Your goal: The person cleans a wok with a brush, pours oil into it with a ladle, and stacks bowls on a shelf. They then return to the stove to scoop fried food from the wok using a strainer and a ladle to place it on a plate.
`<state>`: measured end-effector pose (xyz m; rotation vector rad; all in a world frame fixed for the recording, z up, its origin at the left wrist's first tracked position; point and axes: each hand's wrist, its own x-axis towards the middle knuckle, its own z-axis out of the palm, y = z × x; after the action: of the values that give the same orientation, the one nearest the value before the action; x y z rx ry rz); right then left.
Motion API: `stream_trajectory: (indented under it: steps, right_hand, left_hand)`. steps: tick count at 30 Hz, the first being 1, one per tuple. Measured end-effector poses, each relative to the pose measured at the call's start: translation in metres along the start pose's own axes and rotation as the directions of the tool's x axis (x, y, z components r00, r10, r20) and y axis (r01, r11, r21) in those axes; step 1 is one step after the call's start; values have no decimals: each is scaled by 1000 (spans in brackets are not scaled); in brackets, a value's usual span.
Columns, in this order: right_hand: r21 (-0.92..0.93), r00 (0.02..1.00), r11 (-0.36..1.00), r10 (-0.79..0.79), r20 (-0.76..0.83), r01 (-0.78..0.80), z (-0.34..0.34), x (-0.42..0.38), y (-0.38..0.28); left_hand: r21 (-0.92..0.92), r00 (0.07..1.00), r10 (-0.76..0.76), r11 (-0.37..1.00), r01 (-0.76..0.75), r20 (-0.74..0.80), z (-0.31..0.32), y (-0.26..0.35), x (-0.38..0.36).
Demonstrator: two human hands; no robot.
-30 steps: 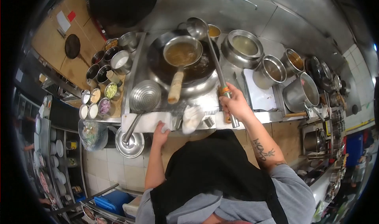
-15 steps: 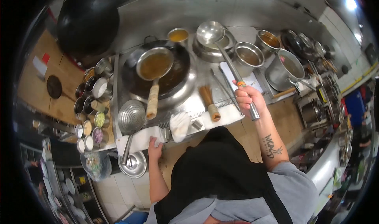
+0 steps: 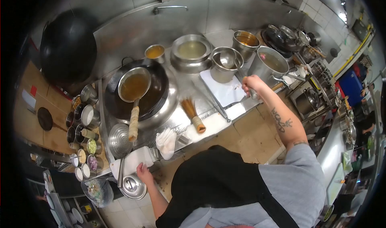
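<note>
My right hand [image 3: 253, 86] is closed round the handle of a metal ladle. The ladle's bowl [image 3: 228, 58] is tilted over the mouth of a steel pot [image 3: 221, 74] and overlaps its opening. My left hand [image 3: 144, 172] rests low by the counter's front edge, fingers loosely apart, right at a folded white cloth [image 3: 140, 158]. Across that cloth lies the handle of a perforated skimmer [image 3: 119, 140]. A strainer-like scoop with a wrapped handle [image 3: 134, 123] sits over the black wok [image 3: 157, 92], brown liquid showing in its bowl.
A bristle brush [image 3: 198, 124], a crumpled white cloth [image 3: 165, 143] and tongs [image 3: 216, 104] lie along the front. Behind stand a wide pot of pale liquid [image 3: 192, 38], an orange-filled pot [image 3: 245, 51] and a large stockpot [image 3: 257, 63]. Several ingredient containers [image 3: 89, 116] line the left.
My right hand has moved right with the ladle, whose bowl has gone from above the wide pot to the steel pot. The view has shifted; my left hand stays near the folded cloth.
</note>
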<state>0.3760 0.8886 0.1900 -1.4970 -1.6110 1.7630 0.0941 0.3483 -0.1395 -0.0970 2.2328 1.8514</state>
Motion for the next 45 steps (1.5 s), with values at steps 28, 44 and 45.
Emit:
stream_trajectory:
  steps: [28, 44, 45]
  right_hand:
    - [854, 816, 130, -251, 520, -504, -37, 139, -20]
    - [840, 785, 360, -332, 523, -407, -21, -7, -101]
    - [839, 777, 360, -347, 526, -407, -15, -15, -106]
  left_hand:
    - [386, 864, -474, 839, 384, 170, -77, -169, -191]
    - [467, 806, -554, 780, 416, 207, -26, -94, -144]
    - [456, 815, -543, 788, 413, 200, -26, -96, -149]
